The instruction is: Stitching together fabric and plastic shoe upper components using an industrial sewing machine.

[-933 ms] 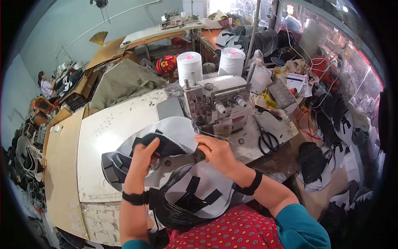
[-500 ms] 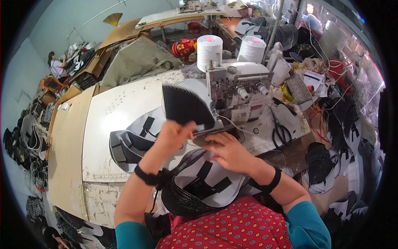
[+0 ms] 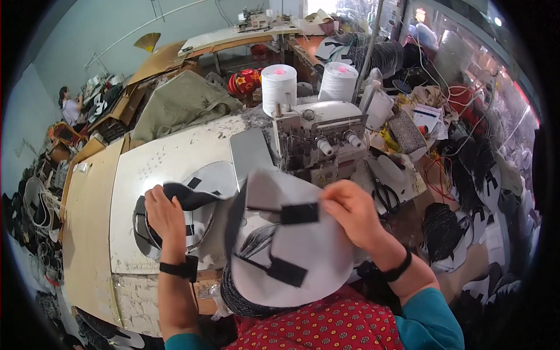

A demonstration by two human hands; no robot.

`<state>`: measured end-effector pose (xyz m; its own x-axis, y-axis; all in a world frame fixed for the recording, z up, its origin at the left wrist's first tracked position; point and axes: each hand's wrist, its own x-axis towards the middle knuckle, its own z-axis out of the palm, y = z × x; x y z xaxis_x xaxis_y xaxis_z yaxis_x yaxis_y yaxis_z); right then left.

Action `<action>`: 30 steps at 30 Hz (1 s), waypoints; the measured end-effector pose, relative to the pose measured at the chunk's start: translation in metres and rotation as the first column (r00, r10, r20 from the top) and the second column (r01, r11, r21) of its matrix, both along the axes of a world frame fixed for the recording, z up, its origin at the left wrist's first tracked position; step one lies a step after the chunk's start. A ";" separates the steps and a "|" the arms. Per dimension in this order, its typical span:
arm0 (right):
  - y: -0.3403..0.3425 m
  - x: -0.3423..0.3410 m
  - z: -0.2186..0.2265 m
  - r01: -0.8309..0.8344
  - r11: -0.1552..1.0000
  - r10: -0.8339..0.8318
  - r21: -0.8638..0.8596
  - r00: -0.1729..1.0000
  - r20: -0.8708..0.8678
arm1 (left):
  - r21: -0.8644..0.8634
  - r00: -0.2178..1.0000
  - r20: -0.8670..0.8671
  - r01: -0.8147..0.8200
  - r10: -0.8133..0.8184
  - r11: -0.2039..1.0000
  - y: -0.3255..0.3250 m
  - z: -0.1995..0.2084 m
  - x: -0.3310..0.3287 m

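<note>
**Right hand holding up a pale panel at a sewing table**

Head view: The raised panel hides part of the table's front edge and most of a stack of dark-edged panels beneath it; the needle area of the sewing machine cannot be made out. The panel's upper left edge is blurred. It is a broad, rounded, whitish piece with a dark band along its left side and two black rectangular tabs, each on a thin black strip. It is held above the table's front edge and the person's red patterned apron, its upper right edge pinched between right thumb and fingers.

The left hand is at a group of pale and black panels, toward the table's front left corner; whether its fingers grip one, I cannot tell.

Near the table's back right corner stands a white plastic container, contents unclear. Black scissors lie by the right edge.
</note>
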<state>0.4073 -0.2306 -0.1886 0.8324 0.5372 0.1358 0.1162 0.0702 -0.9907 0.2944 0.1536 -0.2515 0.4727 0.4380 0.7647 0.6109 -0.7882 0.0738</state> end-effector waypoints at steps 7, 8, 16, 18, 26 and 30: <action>0.069 0.025 -0.047 0.181 0.966 -0.174 -0.185 0.983 0.050 | -0.483 0.594 0.802 0.578 -0.067 -0.658 -0.098 0.042 0.032; 0.073 0.023 -0.050 0.258 0.962 -0.222 -0.096 0.933 0.285 | -0.438 0.607 0.794 0.598 0.023 -0.671 -0.106 0.043 0.040; 0.071 0.004 -0.059 0.204 0.960 -0.009 -0.190 0.703 0.711 | -0.683 0.629 0.728 0.626 -0.274 -0.376 -0.071 0.025 0.091; 0.068 0.004 -0.058 0.252 0.940 0.029 -0.231 0.615 0.788 | -0.715 0.642 0.697 0.655 -0.319 -0.245 -0.062 0.023 0.090; 0.064 0.018 -0.053 0.323 0.922 -0.006 -0.213 0.563 0.826 | -0.948 0.860 0.313 0.253 -0.404 -0.195 -0.088 0.047 0.028; 0.066 0.029 -0.049 0.194 0.977 -0.052 -0.085 0.607 0.793 | -0.914 0.771 0.300 0.063 -0.562 -0.401 -0.115 0.061 0.006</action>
<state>0.4367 -0.1643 -0.2376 0.5049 0.5099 0.6964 0.8478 -0.1412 -0.5112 0.3002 0.0381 -0.1909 0.8766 0.1125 -0.4678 0.4681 0.0261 0.8833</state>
